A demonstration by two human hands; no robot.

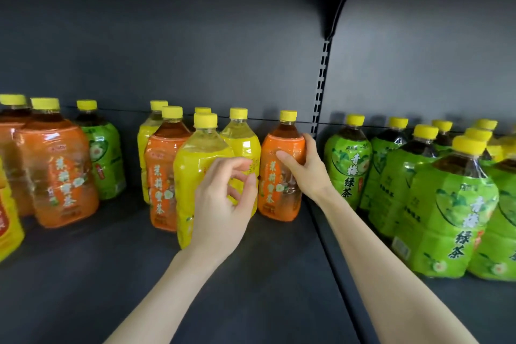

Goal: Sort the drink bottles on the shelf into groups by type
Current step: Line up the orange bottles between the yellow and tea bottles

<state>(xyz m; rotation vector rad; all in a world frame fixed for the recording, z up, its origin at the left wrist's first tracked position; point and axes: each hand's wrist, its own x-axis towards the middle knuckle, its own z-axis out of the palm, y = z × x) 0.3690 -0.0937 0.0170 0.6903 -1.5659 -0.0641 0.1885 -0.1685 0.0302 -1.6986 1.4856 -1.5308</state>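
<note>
Right hand (303, 173) wraps the orange-label tea bottle (273, 198) at its shoulder, mid-shelf, just left of the slotted upright (321, 86). Left hand (223, 204) is loosely curled, gripping nothing, in front of the yellow bottle (195, 165). Bottle looks full: probably heavy, with slick film. Grip lower, at the waist.

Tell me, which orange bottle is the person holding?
The rightmost orange bottle, standing beside the green bottles. The right hand grips its side; the other orange bottles farther left stand untouched.

On the shelf (251, 274): middle bunch of bottles (164, 176), left bunch (55, 170) well apart, right bunch (446, 204) past the upright post (321, 86).
</note>
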